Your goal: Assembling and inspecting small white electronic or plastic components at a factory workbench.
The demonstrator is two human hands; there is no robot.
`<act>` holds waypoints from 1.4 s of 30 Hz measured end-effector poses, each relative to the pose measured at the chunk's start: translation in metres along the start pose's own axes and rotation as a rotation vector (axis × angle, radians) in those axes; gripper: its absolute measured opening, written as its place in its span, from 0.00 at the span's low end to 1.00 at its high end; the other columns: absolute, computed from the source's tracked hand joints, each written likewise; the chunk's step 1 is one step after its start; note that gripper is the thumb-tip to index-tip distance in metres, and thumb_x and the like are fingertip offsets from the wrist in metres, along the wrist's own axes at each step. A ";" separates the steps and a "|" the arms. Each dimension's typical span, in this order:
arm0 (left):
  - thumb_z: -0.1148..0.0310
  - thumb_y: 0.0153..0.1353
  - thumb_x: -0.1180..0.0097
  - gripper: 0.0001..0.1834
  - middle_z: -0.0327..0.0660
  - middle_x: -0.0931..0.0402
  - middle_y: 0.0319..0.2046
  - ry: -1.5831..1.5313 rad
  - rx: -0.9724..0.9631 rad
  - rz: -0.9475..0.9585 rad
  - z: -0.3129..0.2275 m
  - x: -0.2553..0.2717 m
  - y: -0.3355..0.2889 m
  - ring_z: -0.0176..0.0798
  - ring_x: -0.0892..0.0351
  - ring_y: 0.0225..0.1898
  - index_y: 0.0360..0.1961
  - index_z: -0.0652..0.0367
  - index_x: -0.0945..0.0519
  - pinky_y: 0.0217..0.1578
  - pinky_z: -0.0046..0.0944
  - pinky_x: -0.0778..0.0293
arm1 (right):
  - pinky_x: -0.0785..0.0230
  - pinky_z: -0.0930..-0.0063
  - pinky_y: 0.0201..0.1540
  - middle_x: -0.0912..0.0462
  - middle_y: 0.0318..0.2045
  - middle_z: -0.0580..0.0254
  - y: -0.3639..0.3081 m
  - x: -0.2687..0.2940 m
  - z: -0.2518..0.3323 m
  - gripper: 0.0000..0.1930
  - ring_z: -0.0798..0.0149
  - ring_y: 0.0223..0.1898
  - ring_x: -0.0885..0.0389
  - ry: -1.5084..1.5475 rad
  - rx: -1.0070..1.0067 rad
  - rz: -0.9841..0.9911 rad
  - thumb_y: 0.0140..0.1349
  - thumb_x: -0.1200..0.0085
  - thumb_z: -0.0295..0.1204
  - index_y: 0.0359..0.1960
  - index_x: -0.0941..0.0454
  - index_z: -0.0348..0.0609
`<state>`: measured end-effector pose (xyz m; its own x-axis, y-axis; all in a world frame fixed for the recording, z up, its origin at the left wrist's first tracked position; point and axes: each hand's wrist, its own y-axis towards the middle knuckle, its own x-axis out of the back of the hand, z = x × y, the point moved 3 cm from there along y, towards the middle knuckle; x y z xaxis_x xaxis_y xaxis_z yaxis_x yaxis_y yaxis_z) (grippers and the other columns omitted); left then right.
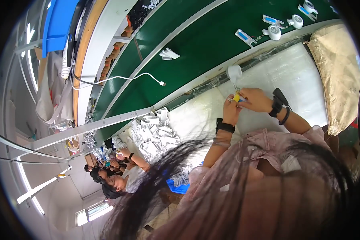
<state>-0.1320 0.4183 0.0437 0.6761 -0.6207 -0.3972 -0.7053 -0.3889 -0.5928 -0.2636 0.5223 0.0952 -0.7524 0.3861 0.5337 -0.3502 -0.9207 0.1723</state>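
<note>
My left hand (230, 111) and my right hand (256, 100) meet over the white-covered table, fingers pinched together. Between their fingertips is a small yellow-and-white piece (237, 97), partly hidden by the fingers, with a bit of blue by the right fingertips. A short chain (237, 88) runs from it to a round white part (233, 73), lying toward the green belt (200, 52). Each wrist wears a black band.
Round white grilled units (273, 33) chained to flat white-and-blue pieces (245, 38) lie along the belt. A heap of white parts (156, 130) covers the table's left; a brown paper sack (335, 72) is at right. A white cable (144, 75) hangs across the belt. Other people (120, 182) sit farther left.
</note>
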 end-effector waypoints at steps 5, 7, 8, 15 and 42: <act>0.69 0.67 0.55 0.11 0.43 0.23 0.36 0.232 -0.050 0.107 -0.024 -0.024 -0.032 0.38 0.21 0.36 0.46 0.63 0.28 0.39 0.37 0.23 | 0.33 0.57 0.46 0.20 0.35 0.55 -0.011 0.032 0.014 0.12 0.47 0.44 0.23 -0.014 0.007 -0.142 0.57 0.43 0.35 0.40 0.25 0.46; 0.68 0.67 0.53 0.12 0.44 0.23 0.32 0.251 -0.003 0.173 -0.035 -0.033 -0.048 0.39 0.21 0.31 0.45 0.64 0.27 0.33 0.39 0.22 | 0.35 0.57 0.52 0.20 0.38 0.57 -0.016 0.035 0.017 0.10 0.48 0.50 0.26 -0.065 0.152 -0.249 0.57 0.42 0.33 0.40 0.24 0.47; 0.68 0.67 0.53 0.12 0.44 0.23 0.32 0.252 -0.003 0.184 -0.042 -0.037 -0.054 0.39 0.21 0.31 0.45 0.64 0.27 0.33 0.39 0.22 | 0.39 0.55 0.56 0.21 0.39 0.57 -0.019 0.029 0.010 0.09 0.49 0.53 0.29 0.043 0.175 -0.131 0.58 0.42 0.33 0.39 0.23 0.47; 0.63 0.67 0.50 0.13 0.39 0.25 0.29 0.406 0.131 0.302 -0.066 -0.047 -0.093 0.32 0.26 0.23 0.42 0.62 0.26 0.24 0.33 0.25 | 0.32 0.69 0.49 0.21 0.35 0.62 -0.047 0.011 0.016 0.07 0.64 0.47 0.22 0.811 -0.075 0.504 0.64 0.45 0.32 0.37 0.25 0.42; 0.79 0.58 0.57 0.14 0.41 0.27 0.28 0.317 -0.324 0.140 -0.061 -0.080 -0.121 0.31 0.29 0.18 0.47 0.65 0.32 0.17 0.31 0.31 | 0.30 0.67 0.34 0.20 0.32 0.56 -0.065 0.039 0.086 0.10 0.56 0.33 0.22 0.081 0.302 -0.482 0.51 0.38 0.18 0.35 0.20 0.41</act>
<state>-0.1135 0.4735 0.1904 0.5072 -0.8396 -0.1944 -0.8490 -0.4482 -0.2798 -0.2218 0.5925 0.1760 -0.5922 0.7581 0.2730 -0.4984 -0.6109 0.6152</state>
